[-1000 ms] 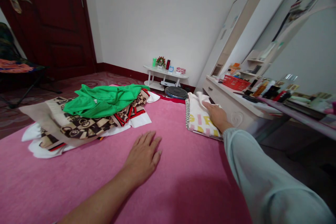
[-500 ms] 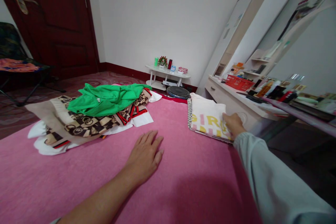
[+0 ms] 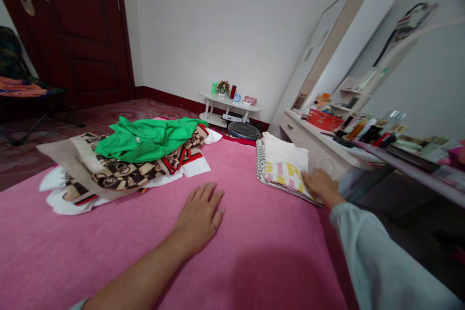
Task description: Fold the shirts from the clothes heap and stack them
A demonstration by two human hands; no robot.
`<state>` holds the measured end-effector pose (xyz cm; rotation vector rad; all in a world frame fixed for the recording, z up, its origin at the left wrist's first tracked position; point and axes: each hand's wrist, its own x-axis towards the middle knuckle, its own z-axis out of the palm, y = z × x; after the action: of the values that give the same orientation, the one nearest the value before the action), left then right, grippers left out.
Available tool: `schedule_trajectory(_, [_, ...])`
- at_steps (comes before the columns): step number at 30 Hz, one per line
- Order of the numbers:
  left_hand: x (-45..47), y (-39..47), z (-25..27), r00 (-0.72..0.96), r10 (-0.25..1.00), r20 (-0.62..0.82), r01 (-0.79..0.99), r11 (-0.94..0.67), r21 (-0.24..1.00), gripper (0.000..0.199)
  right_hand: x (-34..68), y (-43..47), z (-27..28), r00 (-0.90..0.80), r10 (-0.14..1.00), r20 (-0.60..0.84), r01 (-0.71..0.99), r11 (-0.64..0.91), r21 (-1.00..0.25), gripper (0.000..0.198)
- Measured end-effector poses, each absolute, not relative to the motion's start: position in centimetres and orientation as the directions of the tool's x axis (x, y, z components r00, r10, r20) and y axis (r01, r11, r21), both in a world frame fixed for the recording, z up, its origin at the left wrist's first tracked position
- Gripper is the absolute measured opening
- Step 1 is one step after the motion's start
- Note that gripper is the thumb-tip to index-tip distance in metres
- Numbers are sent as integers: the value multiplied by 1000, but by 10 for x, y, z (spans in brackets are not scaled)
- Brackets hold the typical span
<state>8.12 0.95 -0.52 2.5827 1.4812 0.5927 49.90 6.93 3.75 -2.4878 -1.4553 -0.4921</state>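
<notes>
My left hand (image 3: pixel 200 213) lies flat on the pink bedspread (image 3: pixel 232 232), fingers stretched out, holding nothing. At the right edge of the bed, my right hand (image 3: pixel 322 188) has its fingers closed on the near right side of a folded white T-shirt (image 3: pixel 285 149) with yellow and pink lettering. The shirt rests on other folded clothes with a striped edge (image 3: pixel 260 161). To the left, a crumpled green garment (image 3: pixel 148 138) lies over brown-and-cream patterned clothing (image 3: pixel 123 174) and white cloth (image 3: pixel 196 166). My right fingertips are partly hidden against the shirt.
A dressing table (image 3: pixel 308 131) with a red basket (image 3: pixel 324 119) and several bottles stands close on the right. Beyond the bed are a small white stand (image 3: pixel 218 98) and a round dark lidded object (image 3: pixel 244 130). A folding chair (image 3: pixel 32 92) stands left, near a door (image 3: pixel 72 29).
My right hand has moved slightly nearer, and the white shirt's near right part has shifted and bunched a little. The left hand stays flat. The view has turned slightly right.
</notes>
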Motion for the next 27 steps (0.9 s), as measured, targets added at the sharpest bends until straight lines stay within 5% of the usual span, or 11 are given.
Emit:
schedule_trajectory(2, [81, 10, -5, 448, 847, 285, 804, -521, 286, 46, 484, 70, 32, 354, 810, 467, 915, -404, 7, 60])
schedule_trajectory(5, [82, 10, -5, 446, 847, 290, 803, -522, 288, 46, 461, 67, 17, 224, 894, 389, 971, -240, -9, 56])
schedule_trajectory(11, [81, 10, -5, 454, 841, 295, 803, -529, 274, 47, 424, 60, 19, 340, 912, 229, 939, -341, -35, 58])
schedule_trajectory(17, [80, 11, -5, 463, 827, 319, 793, -547, 267, 47, 358, 40, 12, 175, 946, 273, 975, -205, 84, 55])
schedule_trajectory(27, [82, 5, -5, 483, 829, 284, 813, -544, 207, 51, 308, -4, -2, 307, 945, 116, 949, -294, -115, 70])
